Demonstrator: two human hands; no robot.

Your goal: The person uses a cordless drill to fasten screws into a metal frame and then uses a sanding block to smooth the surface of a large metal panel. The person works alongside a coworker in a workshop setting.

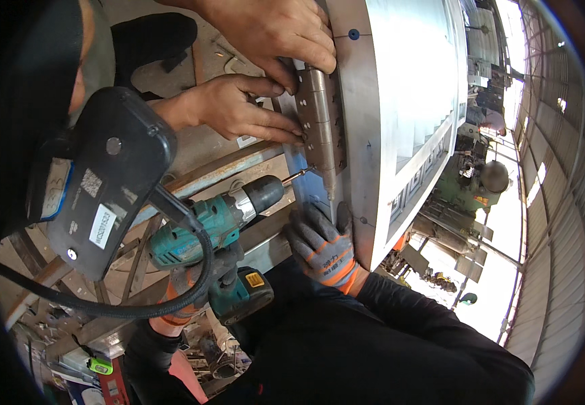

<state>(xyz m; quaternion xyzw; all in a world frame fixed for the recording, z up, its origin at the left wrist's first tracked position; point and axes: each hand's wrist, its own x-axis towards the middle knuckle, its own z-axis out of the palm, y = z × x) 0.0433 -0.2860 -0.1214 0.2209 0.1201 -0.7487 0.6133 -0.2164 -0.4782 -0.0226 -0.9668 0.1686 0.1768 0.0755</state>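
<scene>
My left hand (222, 268), in a grey and orange glove, grips the handle of a teal cordless drill (198, 229). Its long bit reaches a row of holes along a steel hinge (320, 128) with a thick round barrel. At the hinge's lower tip my right hand (321, 244), gloved alike, has its fingers curled over the edge of a pale metal frame (360, 135); the fingertips are partly hidden. From above come a co-worker's two bare hands: one hand (279, 30) presses the barrel's upper end, the other hand (235, 111) touches the hinge plate's left edge.
A black box (107, 175) with a thick cable hangs at the left, close to the drill. Rusty steel bars (218, 169) run beneath the work. A green tape measure (100, 366) lies lower left. Machinery (454, 202) stands beyond the large frame at the right.
</scene>
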